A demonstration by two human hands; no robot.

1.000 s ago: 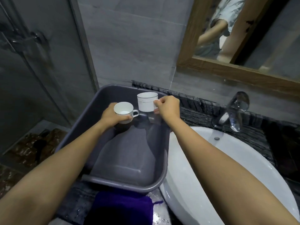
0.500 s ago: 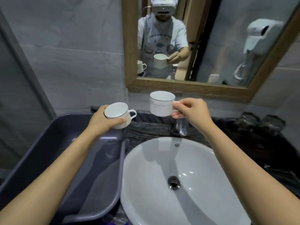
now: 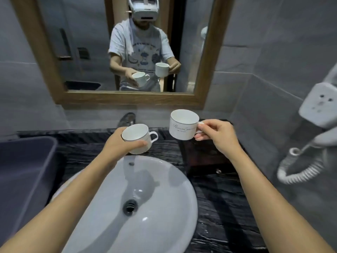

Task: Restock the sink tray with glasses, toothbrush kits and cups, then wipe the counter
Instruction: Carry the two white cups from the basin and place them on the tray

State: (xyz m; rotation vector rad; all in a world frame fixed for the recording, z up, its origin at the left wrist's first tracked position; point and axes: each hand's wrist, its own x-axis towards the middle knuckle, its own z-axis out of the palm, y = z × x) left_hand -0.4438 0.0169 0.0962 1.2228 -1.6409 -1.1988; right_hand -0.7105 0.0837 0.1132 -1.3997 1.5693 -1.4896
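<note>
Two bare forearms reach in from the near edge, crossing above the white sink basin (image 3: 164, 198) with its dark drain at the middle. The left forearm angles up from the near left; its left hand (image 3: 118, 143) is curled around the body of a small white cup (image 3: 135, 137), thumb lying across the near side and the other fingers hidden behind. This cup tilts toward the viewer, so its bare white inside and thin dark rim line show, and its handle points right, free of the hand. It hangs over the far edge of the basin. The right forearm comes up from the near right; the right hand (image 3: 217, 136) is closed on the handle of a taller white cup (image 3: 183, 125), pinching it between thumb and bent fingers. That cup sits nearly upright, higher and farther right than the first, with a line of script lettering on its side, too blurred to read. It hovers above a dark wooden tray (image 3: 206, 161) standing on the black veined tabletop (image 3: 218, 207) just right of the basin. A grey plastic tub (image 3: 23, 170) stands at the left. On the far wall a wood-framed mirror (image 3: 127, 101) shows the person holding both cups.
</note>
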